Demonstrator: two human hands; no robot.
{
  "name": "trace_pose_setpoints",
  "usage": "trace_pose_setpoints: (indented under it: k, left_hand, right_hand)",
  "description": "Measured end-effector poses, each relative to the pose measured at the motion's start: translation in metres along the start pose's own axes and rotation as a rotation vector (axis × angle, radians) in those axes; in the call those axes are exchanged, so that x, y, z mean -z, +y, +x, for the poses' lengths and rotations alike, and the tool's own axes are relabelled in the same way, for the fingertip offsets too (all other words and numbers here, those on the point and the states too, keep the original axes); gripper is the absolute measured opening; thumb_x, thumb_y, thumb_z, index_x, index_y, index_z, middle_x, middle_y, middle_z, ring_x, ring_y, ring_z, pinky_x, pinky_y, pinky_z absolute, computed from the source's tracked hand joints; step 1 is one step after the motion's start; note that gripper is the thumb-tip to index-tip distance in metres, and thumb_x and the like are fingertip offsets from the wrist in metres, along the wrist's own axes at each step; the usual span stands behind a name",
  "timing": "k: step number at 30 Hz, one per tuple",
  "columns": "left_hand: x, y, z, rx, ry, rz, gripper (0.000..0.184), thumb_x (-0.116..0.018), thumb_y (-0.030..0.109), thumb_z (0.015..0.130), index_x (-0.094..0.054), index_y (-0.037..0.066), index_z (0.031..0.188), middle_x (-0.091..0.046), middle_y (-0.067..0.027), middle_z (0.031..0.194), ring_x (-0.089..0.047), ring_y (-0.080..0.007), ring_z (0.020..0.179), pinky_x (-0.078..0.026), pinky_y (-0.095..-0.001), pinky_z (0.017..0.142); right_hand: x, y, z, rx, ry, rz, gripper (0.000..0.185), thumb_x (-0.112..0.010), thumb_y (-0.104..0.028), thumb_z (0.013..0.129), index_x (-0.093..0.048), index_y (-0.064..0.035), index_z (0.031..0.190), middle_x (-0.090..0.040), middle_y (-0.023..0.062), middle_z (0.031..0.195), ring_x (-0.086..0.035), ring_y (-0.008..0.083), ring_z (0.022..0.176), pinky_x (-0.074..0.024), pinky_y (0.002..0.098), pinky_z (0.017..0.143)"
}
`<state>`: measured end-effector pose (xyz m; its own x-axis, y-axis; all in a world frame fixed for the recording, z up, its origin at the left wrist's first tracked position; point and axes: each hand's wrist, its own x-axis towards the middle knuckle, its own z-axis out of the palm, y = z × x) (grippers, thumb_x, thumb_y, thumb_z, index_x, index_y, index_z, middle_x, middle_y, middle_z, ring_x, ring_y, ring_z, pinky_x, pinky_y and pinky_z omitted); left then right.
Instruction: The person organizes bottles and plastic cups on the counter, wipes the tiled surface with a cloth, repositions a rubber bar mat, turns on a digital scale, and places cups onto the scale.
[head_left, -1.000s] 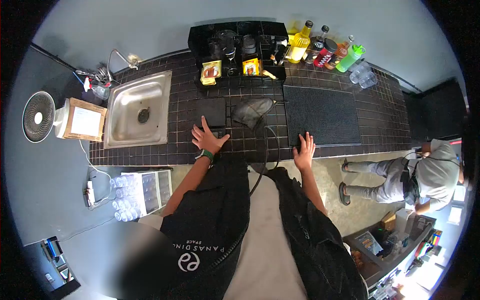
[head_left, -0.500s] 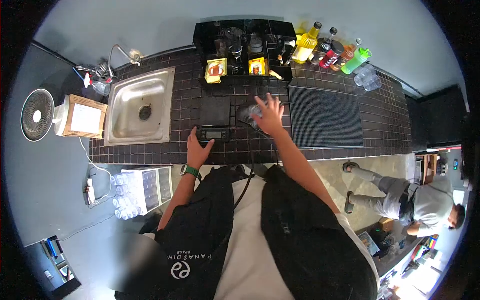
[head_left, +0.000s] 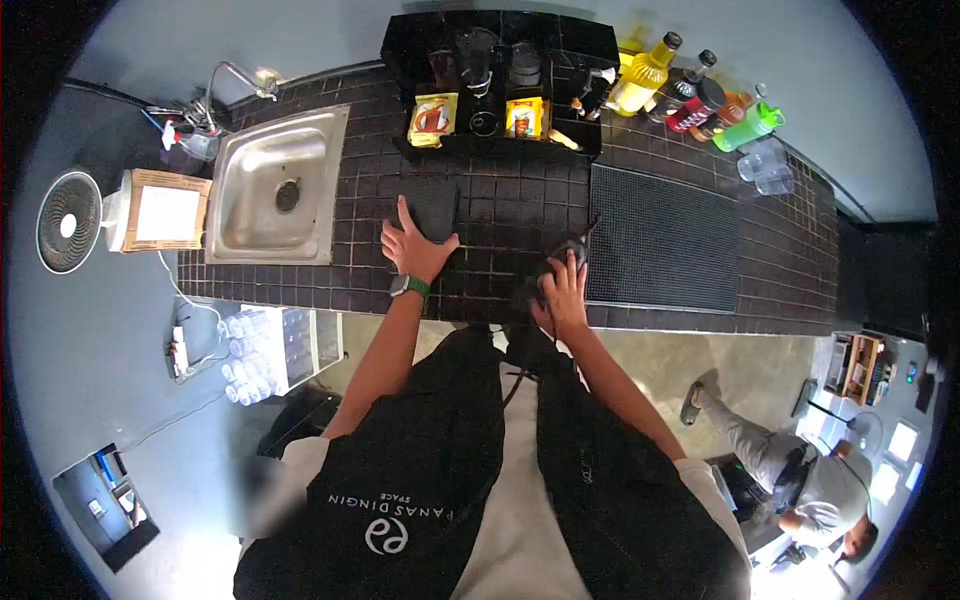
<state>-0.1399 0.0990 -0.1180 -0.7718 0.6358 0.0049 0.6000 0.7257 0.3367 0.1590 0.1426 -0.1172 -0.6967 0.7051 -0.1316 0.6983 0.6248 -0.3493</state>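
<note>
My left hand [head_left: 420, 252] lies over the near end of a flat black digital scale [head_left: 435, 208], thumb and fingers spread to either side. Its display, seen earlier, is covered by the hand. Closer to the counter's front edge, my right hand [head_left: 566, 292] has its fingers bent over a dark, partly shiny object [head_left: 568, 250]. Most of that object is hidden beneath the fingers, so its kind is unclear. A thin dark cord [head_left: 516, 385] hangs in front of my apron.
A steel sink [head_left: 325, 190] is at the left. Behind stands a black organizer [head_left: 500, 150] with sachets and glasses. To the right lie a black bar mat [head_left: 665, 240], syrup bottles [head_left: 643, 78] and clear cups [head_left: 770, 168]. Another person [head_left: 825, 490] is at the lower right.
My right hand has drawn back toward the counter's front edge, and the dark object has come with it. My left hand has moved forward onto the scale. The other person has shifted.
</note>
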Motion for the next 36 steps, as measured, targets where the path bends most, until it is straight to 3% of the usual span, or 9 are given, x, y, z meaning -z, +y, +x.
trace_pose_setpoints:
  k: [3,5,8,11,15,20,28,33,36]
  left_hand:
    - [0.036,-0.014,-0.015,0.003,0.017,-0.103,0.132,-0.092,0.047,0.059,-0.014,0.025,0.163,-0.033,-0.0340,0.147,-0.034,-0.0515,0.135,-0.029,-0.0651,0.110]
    - [0.063,-0.034,-0.025,-0.003,0.051,-0.102,0.130,-0.092,0.043,0.060,-0.015,0.019,0.163,-0.033,-0.0337,0.147,-0.034,-0.0504,0.135,-0.029,-0.0642,0.111]
    - [0.106,-0.079,-0.037,-0.030,0.116,-0.201,0.130,-0.093,0.037,0.063,-0.013,0.005,0.161,-0.032,-0.0325,0.149,-0.033,-0.0480,0.137,-0.030,-0.0597,0.113]
    - [0.136,-0.127,-0.031,0.019,0.106,-0.302,0.129,-0.092,0.034,0.066,-0.009,0.007,0.162,-0.028,-0.0304,0.154,-0.030,-0.0474,0.140,-0.027,-0.0600,0.116]
    - [0.159,-0.186,-0.003,0.064,0.077,-0.352,0.130,-0.091,0.032,0.066,-0.007,0.010,0.163,-0.026,-0.0291,0.157,-0.028,-0.0479,0.143,-0.026,-0.0583,0.119]
    - [0.183,-0.244,0.039,-0.013,0.012,-0.459,0.130,-0.091,0.028,0.066,-0.007,0.009,0.162,-0.025,-0.0308,0.157,-0.031,-0.0479,0.142,-0.027,-0.0555,0.119]
    - [0.228,-0.310,0.069,-0.058,-0.015,-0.527,0.129,-0.091,0.028,0.065,-0.009,0.004,0.162,-0.025,-0.0298,0.158,-0.028,-0.0452,0.146,-0.026,-0.0527,0.120]
    - [0.251,-0.333,0.064,-0.024,-0.010,-0.547,0.128,-0.090,0.023,0.064,-0.009,0.002,0.161,-0.022,-0.0278,0.160,-0.027,-0.0430,0.147,-0.025,-0.0508,0.121]
    - [0.251,-0.341,0.057,-0.013,-0.009,-0.559,0.128,-0.089,0.022,0.063,-0.009,0.003,0.162,-0.021,-0.0270,0.161,-0.027,-0.0427,0.148,-0.023,-0.0504,0.122]
  right_hand:
    - [0.002,0.013,0.056,0.027,0.060,0.025,0.056,-0.069,-0.035,0.091,-0.050,-0.0116,0.138,-0.032,0.0227,0.154,-0.011,0.0505,0.152,-0.0101,0.0731,0.117]
    - [-0.004,0.011,0.102,-0.098,0.382,0.132,0.057,-0.063,-0.043,0.094,-0.053,-0.0137,0.142,-0.035,0.0220,0.155,-0.015,0.0475,0.152,-0.0114,0.0712,0.118]
    - [0.004,-0.045,0.142,-0.038,0.190,0.104,0.053,-0.057,-0.049,0.096,-0.060,-0.0155,0.138,-0.040,0.0174,0.156,-0.019,0.0442,0.151,-0.0123,0.0682,0.120]
    - [-0.042,-0.103,0.112,0.372,0.014,0.004,0.046,-0.060,-0.046,0.096,-0.065,-0.0196,0.133,-0.046,0.0104,0.153,-0.023,0.0393,0.152,-0.0133,0.0648,0.122]
    - [-0.027,-0.103,0.062,0.225,-0.162,0.093,0.050,-0.066,-0.043,0.094,-0.060,-0.0205,0.138,-0.036,0.0088,0.160,-0.019,0.0368,0.154,-0.0124,0.0646,0.122]
    - [-0.040,-0.147,0.122,-0.043,0.112,-0.040,0.070,-0.068,-0.048,0.091,-0.046,-0.0188,0.152,-0.034,0.0125,0.161,-0.017,0.0407,0.153,-0.0123,0.0649,0.122]
    - [-0.100,-0.324,0.230,0.286,0.012,-0.005,0.072,-0.062,-0.059,0.091,-0.049,-0.0189,0.149,-0.035,0.0117,0.160,-0.020,0.0393,0.153,-0.0145,0.0621,0.123]
    - [-0.102,-0.301,0.229,0.408,0.010,0.011,0.066,-0.056,-0.059,0.096,-0.051,-0.0179,0.147,-0.034,0.0122,0.161,-0.020,0.0387,0.153,-0.0141,0.0622,0.123]
    - [-0.084,-0.298,0.300,0.224,0.073,-0.104,0.066,-0.050,-0.057,0.099,-0.045,-0.0187,0.152,-0.030,0.0115,0.164,-0.018,0.0383,0.154,-0.0141,0.0614,0.123]
